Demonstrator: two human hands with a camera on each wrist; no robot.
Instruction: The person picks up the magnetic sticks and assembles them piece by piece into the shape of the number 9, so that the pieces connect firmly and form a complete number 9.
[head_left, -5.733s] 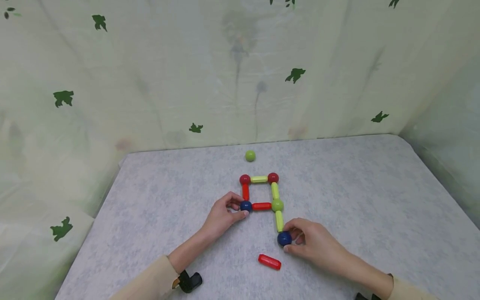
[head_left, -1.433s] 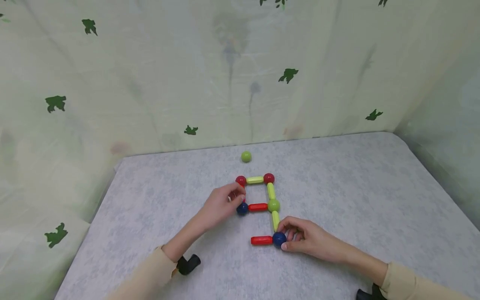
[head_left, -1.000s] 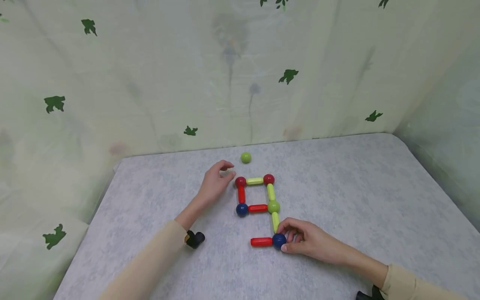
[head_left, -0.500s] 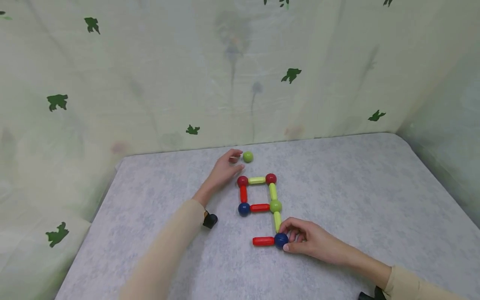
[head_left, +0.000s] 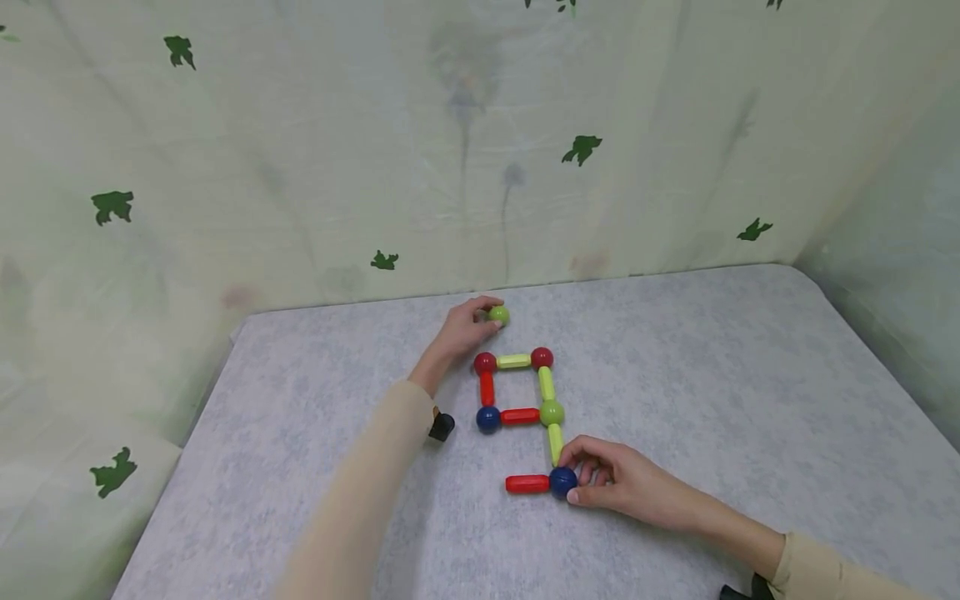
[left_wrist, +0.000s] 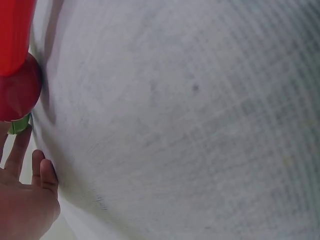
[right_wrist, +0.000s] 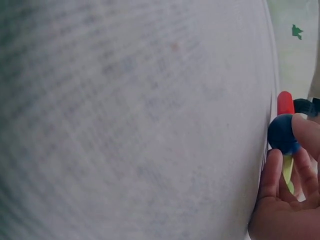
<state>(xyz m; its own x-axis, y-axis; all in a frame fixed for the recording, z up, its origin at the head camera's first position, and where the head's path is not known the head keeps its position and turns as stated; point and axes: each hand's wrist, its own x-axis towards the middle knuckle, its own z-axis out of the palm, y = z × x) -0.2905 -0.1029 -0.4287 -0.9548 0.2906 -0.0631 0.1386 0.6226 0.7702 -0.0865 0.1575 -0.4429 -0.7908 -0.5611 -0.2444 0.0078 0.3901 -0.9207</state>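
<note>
At the back of the table, my left hand [head_left: 465, 329] pinches a loose green ball [head_left: 499, 315] between thumb and fingers. My right hand [head_left: 630, 483] grips the near blue ball [head_left: 563, 482]. A red rod [head_left: 527, 484] sticks out leftward from that ball, its other end free. A yellow-green rod [head_left: 555, 444] joins the ball to a green ball [head_left: 551, 412]. Beyond stands a square of rods with two red balls [head_left: 485, 363] at its far corners and a blue ball [head_left: 488, 418] at its near left. In the left wrist view, a red ball [left_wrist: 20, 90] partly hides the pinched ball.
Everything lies on a grey cloth-covered table [head_left: 712, 375]. A pale curtain [head_left: 315, 167] with dark green leaf shapes hangs behind the table's far edge. A black wrist camera [head_left: 442, 427] sits beneath the left sleeve.
The red rod, earlier loose, is now attached to the near blue ball. My left hand has left the square's left side, moved to the back and taken hold of the loose green ball.
</note>
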